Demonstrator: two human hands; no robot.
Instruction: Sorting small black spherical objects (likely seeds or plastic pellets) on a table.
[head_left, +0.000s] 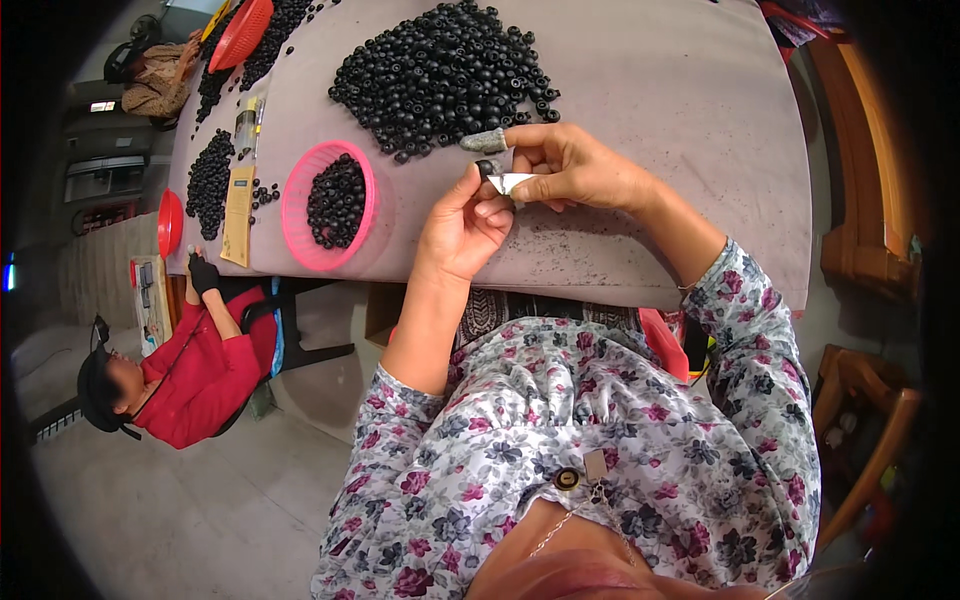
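Note:
Between the thumb and fingers of my left hand [458,228] is a round black bead [486,168]. My right hand [580,170] pinches a small folded white piece that looks like sandpaper [508,184] and holds it against or right beside the bead; exact contact is hard to see. A grey finger cot [484,141] covers my right index finger, which points left above the bead. Just beyond both hands lies a large heap of black beads [440,75]. To the left stands a pink plastic basket [290,215] with more black beads inside.
A cloth-covered table [680,110] bears dark specks near its front edge. Farther left are smaller bead piles [210,180], a tan strip [238,215] and red baskets [241,35]. Another person in red [215,370] sits at the left. A wooden chair [860,430] stands at right.

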